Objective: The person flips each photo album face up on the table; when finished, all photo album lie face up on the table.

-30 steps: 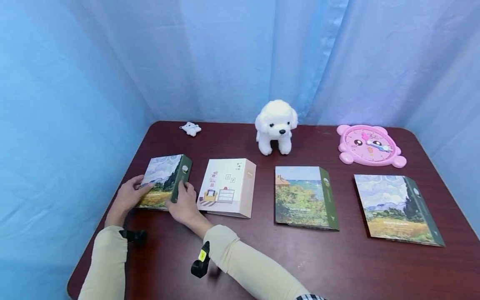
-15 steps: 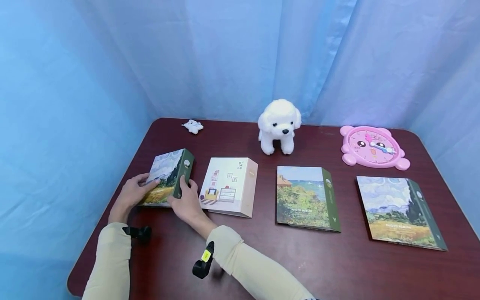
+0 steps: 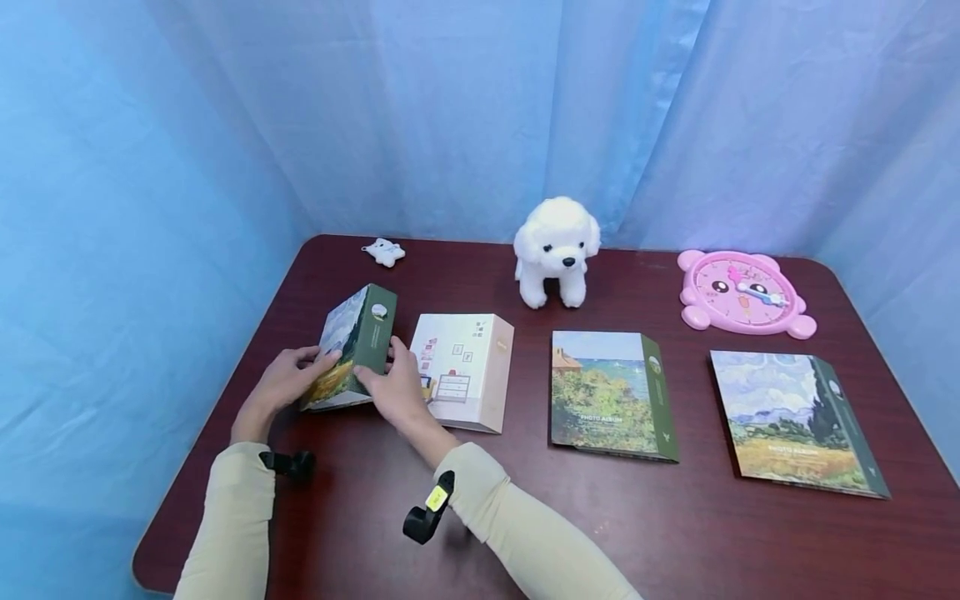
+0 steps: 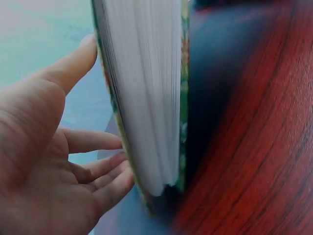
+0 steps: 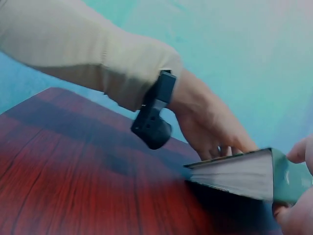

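A thick photo album (image 3: 375,342) with a landscape painting on its cover and a green spine stands tilted at the left of the table in the head view, its spine side raised. My right hand (image 3: 396,382) grips it by the spine, thumb on the spine and fingers underneath, as the right wrist view shows. My left hand (image 4: 54,142) touches the painted cover from the left with thumb and fingertips, its fingers fairly straight. Its page block (image 4: 146,93) fills the middle of the left wrist view. Right beside my right hand lies a white album (image 3: 457,358) with a room drawing, partly covered by that hand.
A seaside album (image 3: 603,392) and another landscape album (image 3: 795,417) lie to the right. At the back are a small white plush (image 3: 385,252), a white toy dog (image 3: 557,250) and a pink toy clock (image 3: 742,292). Blue curtains (image 3: 450,125) surround the table (image 3: 600,533).
Both hands have moved to the right with the landscape album. Its spine side has been raised, and it now tilts more steeply, close to the white album.
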Motion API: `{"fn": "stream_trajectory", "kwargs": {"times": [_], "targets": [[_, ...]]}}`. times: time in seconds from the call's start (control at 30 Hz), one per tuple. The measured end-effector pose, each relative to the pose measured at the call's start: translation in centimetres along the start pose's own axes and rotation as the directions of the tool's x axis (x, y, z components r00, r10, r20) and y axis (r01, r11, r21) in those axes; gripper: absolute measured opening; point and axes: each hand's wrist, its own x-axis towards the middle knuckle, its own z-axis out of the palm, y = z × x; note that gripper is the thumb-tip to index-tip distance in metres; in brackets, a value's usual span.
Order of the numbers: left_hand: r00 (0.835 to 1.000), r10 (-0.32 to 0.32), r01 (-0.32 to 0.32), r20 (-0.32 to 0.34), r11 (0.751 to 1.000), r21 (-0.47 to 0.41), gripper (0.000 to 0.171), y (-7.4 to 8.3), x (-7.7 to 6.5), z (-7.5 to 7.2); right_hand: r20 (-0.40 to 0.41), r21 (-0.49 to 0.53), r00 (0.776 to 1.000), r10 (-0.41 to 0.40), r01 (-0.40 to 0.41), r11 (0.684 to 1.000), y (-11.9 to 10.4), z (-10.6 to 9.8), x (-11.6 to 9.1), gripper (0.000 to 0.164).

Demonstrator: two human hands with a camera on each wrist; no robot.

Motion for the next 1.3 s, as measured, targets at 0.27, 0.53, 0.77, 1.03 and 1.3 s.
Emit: {"fn": "stream_trajectory", "kwargs": {"times": [0.27,0.53,0.77,1.03,1.3], "targets": [[0.998,0.042,-0.039,0.057,0.998,-0.048,0.095,1.5,-1.0,-0.4,0.011,0.154,1.0,0.007,-0.009,0.988,-0.5,-0.8,0.7,0.051],[0.974,0.226,-0.22,-0.012,0.931,-0.293,0.07,3.0,-2.0,-0.8,0.009,0.137,0.997,-0.075,0.074,0.988,-1.5,-0.9,0.7,0.05],[0.944,0.313,-0.33,-0.107,0.869,-0.369,0.058,3.2,-2.5,-1.5,0.027,0.122,0.986,-0.163,0.159,0.98,-2.0,-0.3,0.5,0.053],[0.929,0.34,-0.371,-0.149,0.837,-0.402,0.055,1.8,-2.7,-2.8,0.115,0.061,0.974,-0.193,0.187,0.98,-1.8,0.9,0.6,0.056],[0.931,0.308,-0.352,-0.197,0.9,-0.258,0.054,1.4,-3.3,-4.2,0.166,-0.058,0.975,-0.15,0.162,0.985,-0.6,2.4,0.7,0.049]]}}
